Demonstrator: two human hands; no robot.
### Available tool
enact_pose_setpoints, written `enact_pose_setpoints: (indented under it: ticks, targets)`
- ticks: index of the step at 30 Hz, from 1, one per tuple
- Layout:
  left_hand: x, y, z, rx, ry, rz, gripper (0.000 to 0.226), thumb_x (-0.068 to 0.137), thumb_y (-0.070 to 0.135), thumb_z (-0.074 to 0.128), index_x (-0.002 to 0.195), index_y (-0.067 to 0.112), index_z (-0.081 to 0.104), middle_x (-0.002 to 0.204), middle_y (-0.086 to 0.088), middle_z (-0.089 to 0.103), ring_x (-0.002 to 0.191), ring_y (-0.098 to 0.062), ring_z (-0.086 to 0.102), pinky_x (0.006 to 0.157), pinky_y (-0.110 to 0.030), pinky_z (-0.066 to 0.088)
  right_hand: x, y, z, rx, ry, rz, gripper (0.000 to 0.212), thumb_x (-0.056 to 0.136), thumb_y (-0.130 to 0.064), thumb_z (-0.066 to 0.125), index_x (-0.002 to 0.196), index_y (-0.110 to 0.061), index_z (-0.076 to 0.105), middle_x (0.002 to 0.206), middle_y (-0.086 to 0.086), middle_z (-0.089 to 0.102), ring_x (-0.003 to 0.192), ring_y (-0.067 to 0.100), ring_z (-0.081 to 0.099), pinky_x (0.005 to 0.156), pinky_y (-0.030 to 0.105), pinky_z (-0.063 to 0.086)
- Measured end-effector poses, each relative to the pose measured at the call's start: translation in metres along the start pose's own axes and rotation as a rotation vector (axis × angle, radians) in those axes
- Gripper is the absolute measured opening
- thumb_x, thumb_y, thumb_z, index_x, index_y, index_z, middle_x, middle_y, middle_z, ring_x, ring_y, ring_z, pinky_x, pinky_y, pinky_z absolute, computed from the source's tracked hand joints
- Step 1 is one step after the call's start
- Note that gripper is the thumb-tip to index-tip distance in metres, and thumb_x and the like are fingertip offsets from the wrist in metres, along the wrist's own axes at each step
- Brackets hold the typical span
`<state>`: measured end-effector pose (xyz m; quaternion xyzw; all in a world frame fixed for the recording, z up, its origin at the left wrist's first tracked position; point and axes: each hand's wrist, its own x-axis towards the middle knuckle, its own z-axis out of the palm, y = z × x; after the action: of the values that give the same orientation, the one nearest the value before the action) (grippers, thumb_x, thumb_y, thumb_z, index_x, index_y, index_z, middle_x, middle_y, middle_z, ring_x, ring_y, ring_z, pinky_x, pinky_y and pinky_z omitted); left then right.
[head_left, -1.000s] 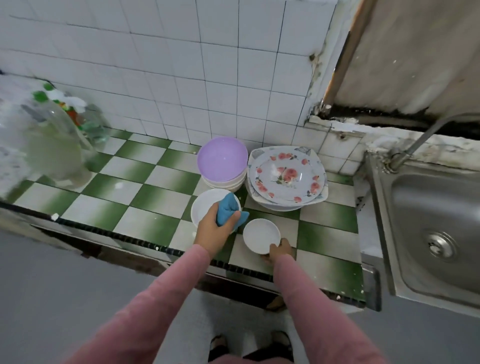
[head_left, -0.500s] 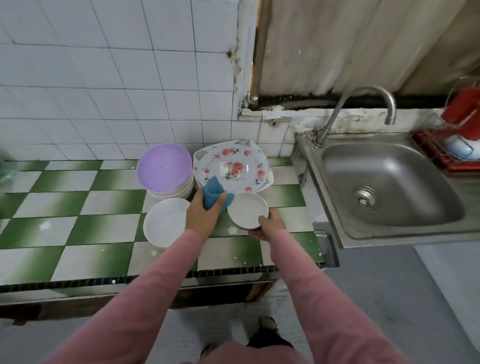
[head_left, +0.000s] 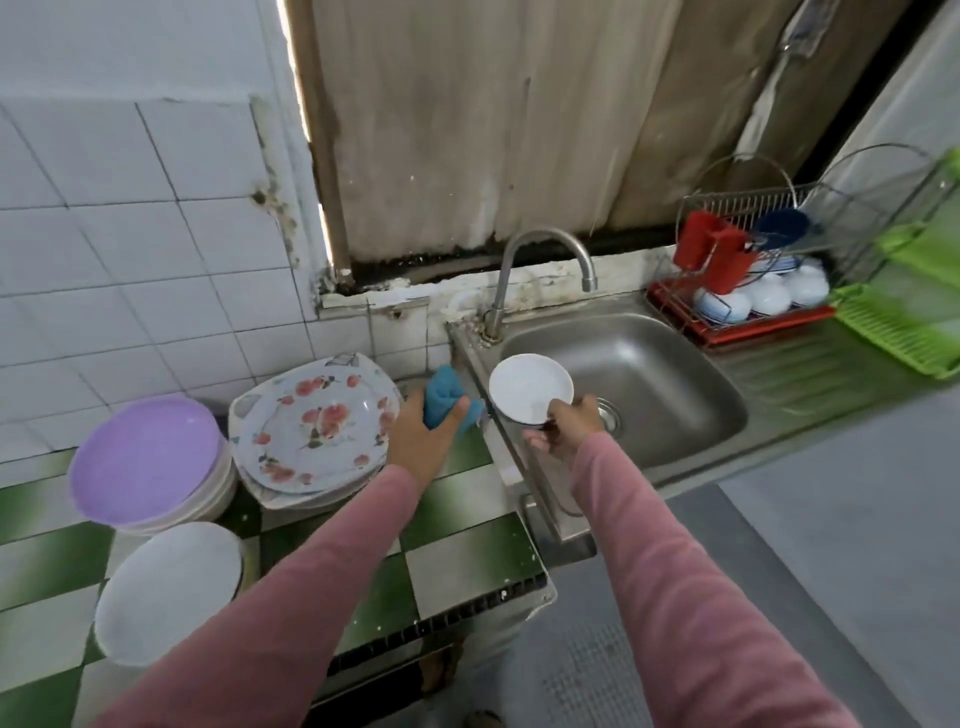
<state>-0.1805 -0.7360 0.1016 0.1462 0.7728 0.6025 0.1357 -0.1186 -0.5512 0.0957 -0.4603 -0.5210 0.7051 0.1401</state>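
Note:
My right hand (head_left: 563, 423) grips a small white bowl (head_left: 527, 385) by its near rim and holds it over the left edge of the steel sink (head_left: 670, 384). My left hand (head_left: 423, 434) clutches a blue cloth (head_left: 441, 397) just left of the bowl, above the counter's right end. On the green-and-white tiled counter (head_left: 457, 551) lie a stack of flowered plates (head_left: 311, 426), a purple plate on a pile (head_left: 145, 462) and a white plate (head_left: 166, 587).
A curved tap (head_left: 540, 260) stands behind the sink. At the right, a wire dish rack (head_left: 748, 280) holds white bowls and red cups, with a green plastic tray (head_left: 904, 322) beyond it. White wall tiles rise behind the counter. The floor lies below.
My right hand has lifted the small white bowl off the counter and carried it right, over the sink's edge. My left hand with the cloth followed to the right. My view swung rightward.

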Motion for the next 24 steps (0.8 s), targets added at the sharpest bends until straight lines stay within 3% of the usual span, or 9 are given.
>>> enact_pose_setpoints:
  ticks: [3, 5, 8, 11, 16, 21, 22, 24]
  targets:
    - [0.012, 0.01, 0.039, -0.058, -0.08, -0.009, 0.036, 0.092, 0.031, 0.066, 0.123, 0.017, 0.054, 0.111, 0.003, 0.06, 0.093, -0.01, 0.058, 0.077, -0.018, 0.043, 0.015, -0.017, -0.037, -0.028, 0.08, -0.007, 0.027, 0.093, 0.002, 0.04, 0.113, -0.013, 0.029, 0.093, 0.021, 0.052, 0.051, 0.028, 0.059, 0.038, 0.028, 0.05]
    - [0.021, 0.012, 0.065, -0.073, -0.119, -0.005, 0.04, 0.092, 0.031, 0.067, 0.126, 0.017, 0.055, 0.115, 0.0, 0.062, 0.1, -0.016, 0.06, 0.085, -0.026, 0.046, 0.026, -0.024, -0.059, -0.056, 0.127, -0.015, 0.029, 0.092, 0.002, 0.04, 0.113, -0.014, 0.027, 0.102, 0.023, 0.053, 0.054, 0.03, 0.061, 0.038, 0.03, 0.052]
    - [0.031, 0.016, 0.099, -0.092, -0.148, -0.025, 0.04, 0.092, 0.033, 0.066, 0.128, 0.021, 0.054, 0.115, 0.005, 0.061, 0.104, -0.016, 0.059, 0.089, -0.03, 0.046, 0.041, -0.03, -0.085, -0.106, 0.171, -0.017, 0.034, 0.091, 0.003, 0.043, 0.113, -0.017, 0.026, 0.125, 0.022, 0.044, 0.086, 0.042, 0.064, 0.034, 0.028, 0.049]
    - [0.037, 0.013, 0.126, -0.1, -0.184, -0.021, 0.035, 0.091, 0.037, 0.068, 0.122, 0.028, 0.056, 0.114, 0.009, 0.063, 0.105, -0.013, 0.061, 0.092, -0.032, 0.048, 0.055, -0.032, -0.102, -0.134, 0.186, -0.025, 0.039, 0.091, 0.006, 0.046, 0.117, -0.017, 0.027, 0.131, 0.018, 0.039, 0.111, 0.047, 0.055, 0.032, 0.027, 0.047]
    - [0.041, 0.007, 0.153, -0.068, -0.19, -0.021, 0.033, 0.09, 0.037, 0.068, 0.119, 0.026, 0.057, 0.111, 0.005, 0.064, 0.103, -0.015, 0.061, 0.092, -0.034, 0.05, 0.073, -0.028, -0.116, -0.222, 0.193, -0.047, 0.055, 0.089, 0.009, 0.049, 0.133, -0.012, 0.025, 0.142, 0.021, 0.038, 0.111, 0.039, 0.048, 0.048, 0.034, 0.053]
    - [0.05, 0.005, 0.16, -0.066, -0.147, -0.037, 0.041, 0.089, 0.037, 0.069, 0.126, 0.022, 0.057, 0.116, 0.003, 0.064, 0.106, -0.016, 0.061, 0.096, -0.036, 0.05, 0.083, -0.028, -0.116, -0.254, 0.186, -0.047, 0.064, 0.088, 0.007, 0.05, 0.144, -0.012, 0.027, 0.141, 0.018, 0.041, 0.116, 0.04, 0.05, 0.077, 0.045, 0.058]
    - [0.051, 0.004, 0.16, -0.065, -0.135, -0.044, 0.043, 0.089, 0.038, 0.069, 0.127, 0.022, 0.057, 0.117, 0.003, 0.064, 0.107, -0.017, 0.061, 0.097, -0.038, 0.051, 0.085, -0.029, -0.115, -0.279, 0.179, -0.049, 0.064, 0.088, 0.005, 0.05, 0.145, -0.012, 0.029, 0.142, 0.019, 0.043, 0.12, 0.042, 0.051, 0.079, 0.045, 0.059]
    - [0.054, 0.002, 0.161, -0.065, -0.117, -0.045, 0.043, 0.088, 0.039, 0.069, 0.126, 0.021, 0.057, 0.117, 0.002, 0.064, 0.107, -0.018, 0.061, 0.097, -0.041, 0.051, 0.085, -0.032, -0.113, -0.304, 0.149, -0.059, 0.058, 0.089, 0.004, 0.049, 0.144, -0.01, 0.035, 0.141, 0.02, 0.045, 0.123, 0.043, 0.049, 0.063, 0.037, 0.059]
